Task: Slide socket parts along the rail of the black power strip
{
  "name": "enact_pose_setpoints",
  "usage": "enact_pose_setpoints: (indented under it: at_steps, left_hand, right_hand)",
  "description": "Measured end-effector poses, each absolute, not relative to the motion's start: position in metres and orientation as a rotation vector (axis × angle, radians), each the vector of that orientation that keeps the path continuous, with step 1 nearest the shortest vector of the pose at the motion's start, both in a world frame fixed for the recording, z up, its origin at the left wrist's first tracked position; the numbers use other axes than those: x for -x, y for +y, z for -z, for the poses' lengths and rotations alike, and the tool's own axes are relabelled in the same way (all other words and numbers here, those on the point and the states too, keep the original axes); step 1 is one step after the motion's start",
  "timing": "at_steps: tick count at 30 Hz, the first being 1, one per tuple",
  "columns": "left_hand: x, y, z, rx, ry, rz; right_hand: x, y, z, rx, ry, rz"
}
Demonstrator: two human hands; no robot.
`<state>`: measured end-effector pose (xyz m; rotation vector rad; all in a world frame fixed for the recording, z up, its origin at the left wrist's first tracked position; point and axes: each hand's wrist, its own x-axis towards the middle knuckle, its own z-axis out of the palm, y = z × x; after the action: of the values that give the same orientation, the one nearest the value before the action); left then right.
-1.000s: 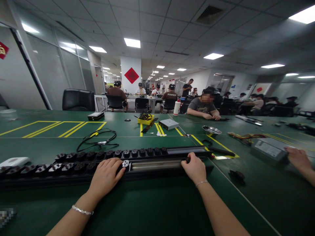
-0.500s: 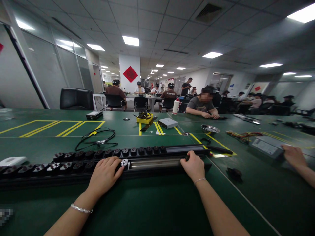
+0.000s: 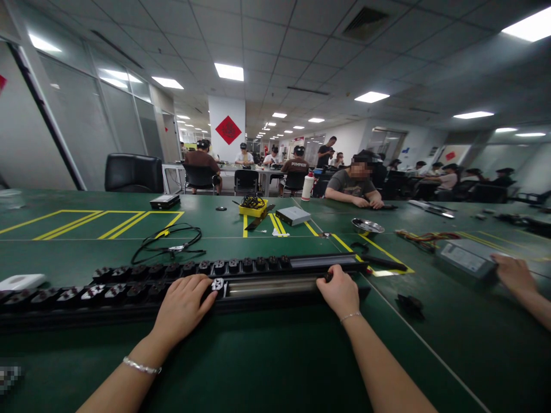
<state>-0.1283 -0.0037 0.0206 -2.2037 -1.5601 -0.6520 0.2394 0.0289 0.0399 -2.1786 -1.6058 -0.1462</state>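
Left hand (image 3: 183, 307) lay flat, fingers spread; right hand (image 3: 341, 293) curled loosely, both bare forearms stretched forward.

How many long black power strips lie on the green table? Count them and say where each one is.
2. The near power strip lies under both hands, left hand and right hand. The far power strip lies just behind it, parallel.

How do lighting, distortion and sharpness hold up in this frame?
Head view: ceiling panels blow out white; wide-angle lens bends the wall frames at left; glare streaks the power strip between the hands; both hands, left and right, stay sharp.
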Motion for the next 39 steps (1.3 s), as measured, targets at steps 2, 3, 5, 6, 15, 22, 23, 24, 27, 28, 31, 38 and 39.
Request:
enact_pose_setpoints:
  at_steps: [2,3,5,6,15,22,23,24,27,28,31,38,39]
  left_hand:
    - [0.1283,-0.0037,-0.0205,2.206,-1.561,0.655]
    - [0.1283,-0.0036,-0.0206,2.206,-1.561,0.659]
    - [0.1284,-0.0035,-0.0208,2.206,-1.56,0.667]
    - [0.1284,-0.0034,-0.0208,2.206,-1.56,0.667]
    - [0.1273,-0.004,-0.0217,2.198,-1.562,0.651]
    - [0.1265,-0.0046,-0.0222,2.209,-1.571,0.65]
    - [0.1266,-0.0044,-0.0221,2.212,-1.571,0.648]
    - [0.1268,-0.0042,-0.022,2.214,-1.572,0.649]
    - [0.1272,-0.0038,-0.0221,2.22,-1.566,0.651]
    - [0.1273,-0.0038,-0.0223,2.221,-1.564,0.652]
    - [0.1266,-0.0047,-0.0236,2.22,-1.564,0.656]
    - [0.1246,-0.0061,-0.0253,2.204,-1.56,0.662]
    - [0.1248,-0.0059,-0.025,2.203,-1.562,0.654]
  right_hand:
    - [-0.2402,0.0298,-0.0391,2.172,-1.602,0.133]
    - [-0.2407,0.0303,-0.0385,2.168,-1.601,0.129]
    - [-0.2415,0.0311,-0.037,2.16,-1.604,0.126]
    - [-0.2419,0.0314,-0.0363,2.155,-1.607,0.127]
    - [-0.2445,0.0339,-0.0327,2.121,-1.605,0.139]
    - [-0.2457,0.0335,-0.0331,2.106,-1.603,0.121]
    - [-0.2458,0.0332,-0.0333,2.102,-1.604,0.119]
    - [-0.246,0.0328,-0.0336,2.099,-1.606,0.118]
    - [-0.2465,0.032,-0.0348,2.095,-1.614,0.108]
    - [-0.2466,0.0318,-0.0356,2.097,-1.618,0.101]
    - [-0.2464,0.0312,-0.0386,2.126,-1.617,0.068]
    - [-0.2451,0.0302,-0.0412,2.176,-1.611,0.07]
    - [-0.2452,0.0303,-0.0407,2.176,-1.607,0.082]
